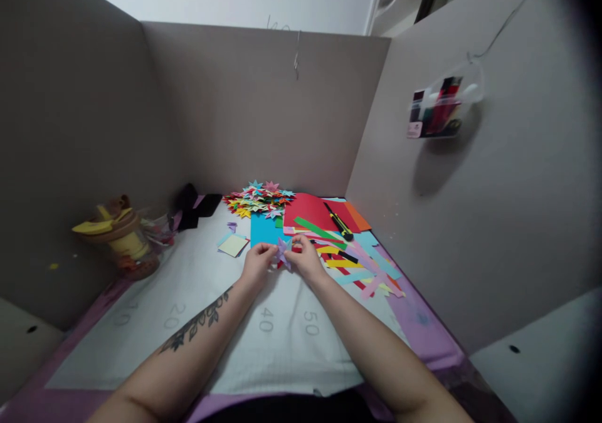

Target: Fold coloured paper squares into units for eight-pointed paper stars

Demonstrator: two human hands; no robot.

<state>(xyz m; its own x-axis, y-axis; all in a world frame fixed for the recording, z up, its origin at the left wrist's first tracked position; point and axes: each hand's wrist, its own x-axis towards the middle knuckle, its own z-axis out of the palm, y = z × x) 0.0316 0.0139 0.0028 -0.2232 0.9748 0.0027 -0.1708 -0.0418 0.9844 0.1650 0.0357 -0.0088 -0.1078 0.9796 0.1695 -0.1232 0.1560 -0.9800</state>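
Observation:
Both of my hands meet over the middle of the white cutting mat (282, 341). My left hand (256, 264) and my right hand (305, 259) pinch a small folded purple paper piece (283, 249) between their fingertips, from either side. Beyond the hands lies a blue paper sheet (263, 229). A pile of finished multicoloured paper stars (258, 199) sits at the back of the desk. To the right of my hands lie several coloured paper strips (357, 266).
Red paper sheets (310, 210) with a yellow-black utility knife (338, 221) on them lie at the back right. A jar with a yellow-brown lid (120, 238) stands at left, a black object (195, 205) behind it. Grey partition walls enclose the desk; a clear holder (442, 109) hangs on the right wall.

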